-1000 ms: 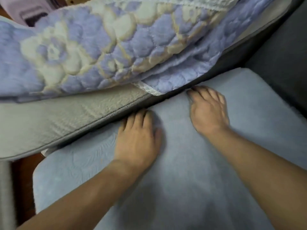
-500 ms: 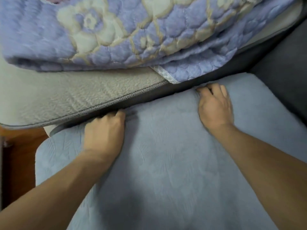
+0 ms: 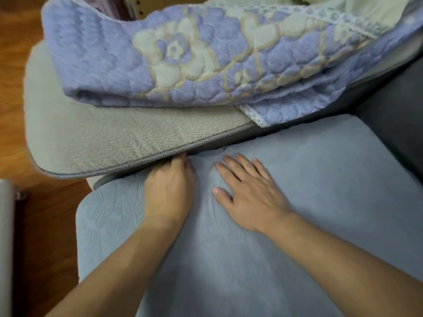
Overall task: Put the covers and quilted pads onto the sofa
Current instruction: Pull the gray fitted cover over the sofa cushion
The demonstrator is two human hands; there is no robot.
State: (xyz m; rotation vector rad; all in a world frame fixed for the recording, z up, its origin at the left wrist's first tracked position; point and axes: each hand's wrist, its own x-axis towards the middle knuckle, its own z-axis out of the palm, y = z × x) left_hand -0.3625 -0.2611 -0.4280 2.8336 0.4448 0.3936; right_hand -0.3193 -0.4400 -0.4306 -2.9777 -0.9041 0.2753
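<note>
A pale blue quilted pad (image 3: 309,202) covers the sofa seat below me. My left hand (image 3: 169,191) has its fingers curled into the gap at the pad's far edge, under a beige cushion cover (image 3: 114,138); the fingertips are hidden. My right hand (image 3: 247,195) lies flat on the pad with straight, spread fingers, just right of the left hand. A folded purple quilted pad with a cream flower pattern (image 3: 183,56) lies on top of the beige cover.
The dark grey sofa body (image 3: 393,106) rises at the right. Wooden floor (image 3: 45,225) shows at the left, with a grey metal post (image 3: 5,236) at the left edge.
My right hand has slid left from the pad's far edge and flattened beside the left hand. My left hand stays tucked at the gap. The camera has shifted, showing more floor.
</note>
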